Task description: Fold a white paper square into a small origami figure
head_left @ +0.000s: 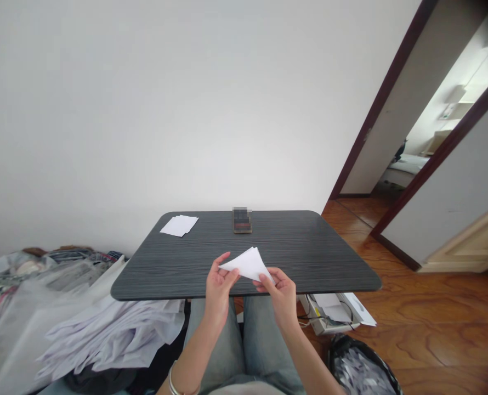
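While white sheets are laid near the far left corner of the tabletop, one tip of the folded, roughly triangular paper is held in a closed pinch by the left hand; near the front edge, its opposite end is likewise pinched by the right hand. Folding is judged in hand; for any further crease, aligned edges would be required.

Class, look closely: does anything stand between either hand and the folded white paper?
Nothing visible does: the left hand and the right hand pinch opposite ends of the folded white paper directly.
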Motion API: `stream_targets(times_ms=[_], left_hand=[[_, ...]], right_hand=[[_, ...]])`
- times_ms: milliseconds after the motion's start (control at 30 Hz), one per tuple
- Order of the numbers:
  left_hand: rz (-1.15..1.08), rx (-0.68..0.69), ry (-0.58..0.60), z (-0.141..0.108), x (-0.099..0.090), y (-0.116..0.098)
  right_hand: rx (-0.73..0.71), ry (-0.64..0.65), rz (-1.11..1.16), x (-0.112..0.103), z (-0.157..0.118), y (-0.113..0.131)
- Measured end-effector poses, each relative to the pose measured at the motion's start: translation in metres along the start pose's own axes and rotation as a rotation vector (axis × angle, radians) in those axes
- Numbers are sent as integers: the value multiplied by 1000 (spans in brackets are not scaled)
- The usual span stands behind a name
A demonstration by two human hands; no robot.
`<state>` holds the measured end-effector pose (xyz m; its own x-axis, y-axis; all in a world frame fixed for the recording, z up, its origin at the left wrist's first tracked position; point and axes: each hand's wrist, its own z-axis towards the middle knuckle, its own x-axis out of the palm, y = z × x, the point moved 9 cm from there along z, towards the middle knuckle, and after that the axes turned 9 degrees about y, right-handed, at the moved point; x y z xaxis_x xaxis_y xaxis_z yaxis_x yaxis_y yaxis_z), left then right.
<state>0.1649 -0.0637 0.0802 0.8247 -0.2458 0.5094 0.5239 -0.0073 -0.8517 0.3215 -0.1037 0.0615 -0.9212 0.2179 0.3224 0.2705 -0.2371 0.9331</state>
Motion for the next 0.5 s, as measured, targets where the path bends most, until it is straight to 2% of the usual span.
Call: stream_targets(times_ms=[267, 500], left_hand=[[-1, -85, -45, 0, -5, 1], [1, -19, -55, -1, -7, -1]], right_hand=[[-17, -8, -20, -4, 0, 1], [-33, 17, -16, -2, 1, 2]])
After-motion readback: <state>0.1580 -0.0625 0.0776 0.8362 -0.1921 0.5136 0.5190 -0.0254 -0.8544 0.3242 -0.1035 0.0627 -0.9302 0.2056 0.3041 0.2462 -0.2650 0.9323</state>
